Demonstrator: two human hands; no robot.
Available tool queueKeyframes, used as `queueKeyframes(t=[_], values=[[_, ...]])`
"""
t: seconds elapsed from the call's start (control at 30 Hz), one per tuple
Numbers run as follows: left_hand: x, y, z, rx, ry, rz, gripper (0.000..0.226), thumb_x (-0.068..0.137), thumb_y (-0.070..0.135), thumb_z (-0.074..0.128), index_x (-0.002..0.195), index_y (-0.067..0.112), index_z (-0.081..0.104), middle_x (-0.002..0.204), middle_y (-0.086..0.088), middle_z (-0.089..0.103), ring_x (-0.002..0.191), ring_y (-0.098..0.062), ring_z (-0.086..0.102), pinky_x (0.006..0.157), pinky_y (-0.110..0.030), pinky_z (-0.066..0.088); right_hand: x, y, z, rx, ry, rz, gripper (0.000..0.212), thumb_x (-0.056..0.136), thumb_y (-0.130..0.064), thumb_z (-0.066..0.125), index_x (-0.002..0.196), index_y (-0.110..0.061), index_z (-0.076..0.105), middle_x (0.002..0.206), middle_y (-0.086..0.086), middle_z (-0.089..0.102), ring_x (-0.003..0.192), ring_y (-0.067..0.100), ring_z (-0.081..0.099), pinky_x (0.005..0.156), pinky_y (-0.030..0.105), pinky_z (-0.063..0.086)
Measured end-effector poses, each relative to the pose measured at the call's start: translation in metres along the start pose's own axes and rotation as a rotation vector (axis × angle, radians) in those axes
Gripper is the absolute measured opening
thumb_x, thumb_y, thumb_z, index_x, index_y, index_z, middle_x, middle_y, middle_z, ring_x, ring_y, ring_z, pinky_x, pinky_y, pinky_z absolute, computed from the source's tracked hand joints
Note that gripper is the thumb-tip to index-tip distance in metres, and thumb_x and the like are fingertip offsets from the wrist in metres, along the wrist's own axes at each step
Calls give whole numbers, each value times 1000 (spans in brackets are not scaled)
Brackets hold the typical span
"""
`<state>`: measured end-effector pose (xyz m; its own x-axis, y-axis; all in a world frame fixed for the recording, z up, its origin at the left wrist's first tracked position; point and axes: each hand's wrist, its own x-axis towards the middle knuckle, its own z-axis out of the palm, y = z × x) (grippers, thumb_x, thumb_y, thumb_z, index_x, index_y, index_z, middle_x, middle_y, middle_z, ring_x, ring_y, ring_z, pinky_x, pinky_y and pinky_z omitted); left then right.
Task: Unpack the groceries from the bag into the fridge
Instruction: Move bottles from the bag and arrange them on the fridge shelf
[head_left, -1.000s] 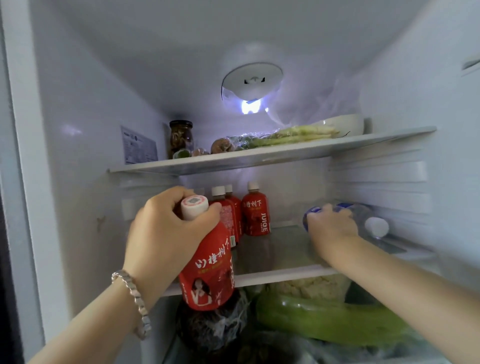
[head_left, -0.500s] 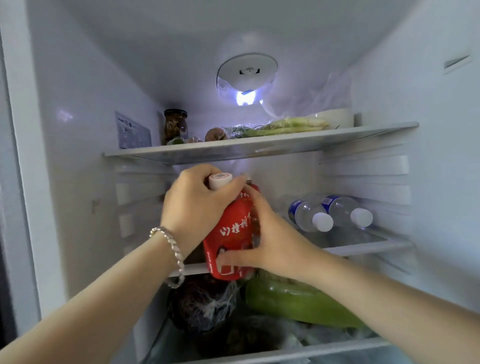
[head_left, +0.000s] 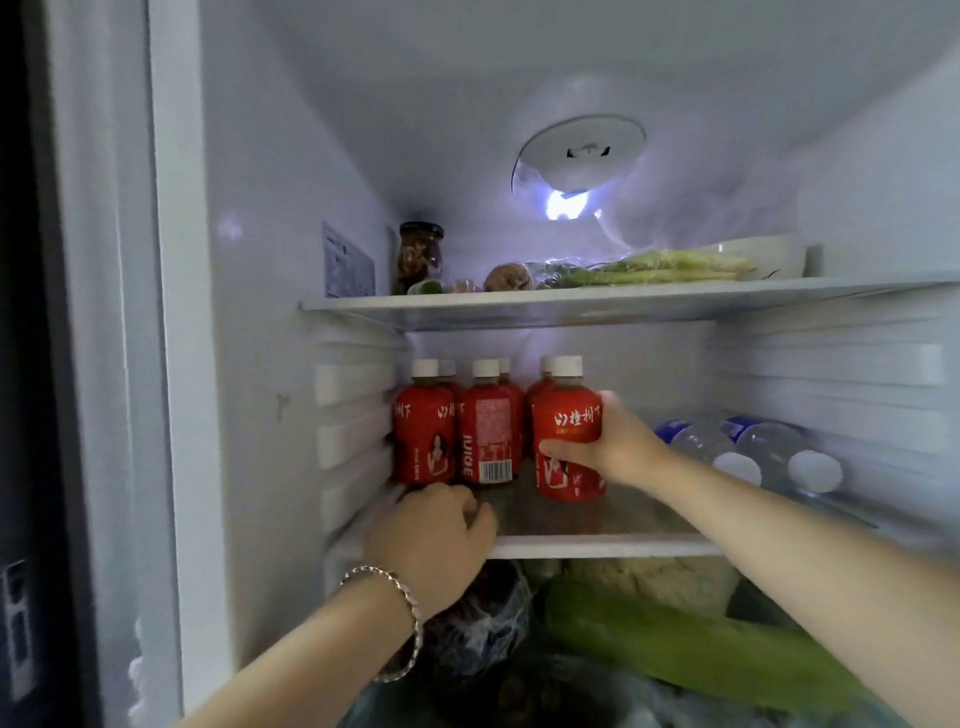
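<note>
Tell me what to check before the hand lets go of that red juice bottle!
1. Is the red bottle upright in the right hand? ok.
2. Is its bottom fully down on the middle shelf? cannot tell.
3. Is there a gap to the other red bottles? ok.
4. Is it apart from the lying water bottles? ok.
5. Is the left hand out of the way? ok, it rests at the shelf's front edge.

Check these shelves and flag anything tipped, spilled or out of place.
No spill shows. The juice bottles stand upright, but the water bottles lie on their sides on the middle shelf, caps toward the door, and might roll.
</note>
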<state>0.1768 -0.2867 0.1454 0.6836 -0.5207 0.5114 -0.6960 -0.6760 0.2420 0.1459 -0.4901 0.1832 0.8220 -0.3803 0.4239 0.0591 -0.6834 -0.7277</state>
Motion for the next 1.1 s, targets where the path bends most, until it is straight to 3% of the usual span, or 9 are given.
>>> queueKeyframes(t=[0.13, 0.27, 0.33, 0.4, 0.53, 0.7, 0.83, 0.97, 1.1], values=[[-6, -4, 5, 111, 74, 100, 32, 95, 40, 29, 94, 26, 57, 94, 11, 55, 82, -8, 49, 68, -24, 34, 30, 6, 18, 112, 17, 76, 89, 71, -29, 78, 141, -12, 25, 138, 6, 47, 128, 26, 45, 106, 47, 39], [-3, -8, 7, 120, 41, 137, 33, 95, 41, 26, 97, 24, 55, 97, 7, 54, 87, -12, 51, 71, -26, 38, 40, 5, 18, 130, -83, 115, 103, 63, -25, 83, 144, -15, 19, 125, 1, 51, 125, 25, 47, 105, 47, 39], [-3, -11, 9, 119, 62, 157, 50, 87, 51, 12, 97, 26, 54, 95, 9, 53, 85, -11, 51, 71, -25, 38, 43, 6, 15, 194, -86, 167, 104, 65, -12, 82, 142, -13, 13, 110, -2, 49, 118, 25, 48, 102, 44, 40], [-5, -12, 11, 119, 72, 157, 71, 67, 54, -7, 95, 28, 53, 91, 11, 51, 81, -9, 49, 68, -24, 36, 45, 11, 13, 265, -91, 214, 99, 66, -6, 80, 140, -14, 15, 115, 4, 50, 114, 26, 50, 95, 41, 42], [-3, -13, 15, 120, 107, 136, 73, 63, 51, -11, 94, 29, 51, 89, 12, 49, 80, -8, 48, 67, -24, 35, 44, 12, 13, 227, -191, 246, 99, 55, -14, 85, 138, -17, 31, 124, 5, 54, 117, 25, 51, 104, 46, 39], [-3, -11, 17, 150, 122, 147, 74, 60, 48, -15, 94, 29, 49, 92, 10, 51, 77, -7, 42, 67, -24, 31, 43, 14, 16, 176, -226, 248, 65, 70, -10, 76, 126, -22, 44, 114, -1, 58, 114, 18, 50, 104, 37, 35], [-2, -11, 17, 139, 120, 154, 55, 80, 48, -1, 95, 30, 49, 90, 12, 47, 78, -7, 44, 69, -22, 33, 45, 15, 20, 185, -164, 226, 72, 70, -8, 77, 132, -18, 42, 128, 5, 54, 123, 24, 48, 105, 41, 36], [-3, -10, 18, 175, 149, 155, 72, 62, 47, -15, 92, 30, 48, 88, 12, 48, 76, -6, 41, 65, -23, 29, 41, 13, 21, 117, -132, 176, 76, 65, -15, 82, 131, -19, 44, 127, 4, 56, 122, 22, 50, 106, 45, 39], [-4, -9, 18, 181, 114, 135, 74, 61, 46, -17, 92, 30, 48, 88, 12, 49, 75, -6, 42, 65, -23, 30, 33, 9, 18, -89, -89, 149, 82, 63, -25, 84, 133, -16, 43, 128, 2, 56, 123, 21, 51, 105, 40, 41]])
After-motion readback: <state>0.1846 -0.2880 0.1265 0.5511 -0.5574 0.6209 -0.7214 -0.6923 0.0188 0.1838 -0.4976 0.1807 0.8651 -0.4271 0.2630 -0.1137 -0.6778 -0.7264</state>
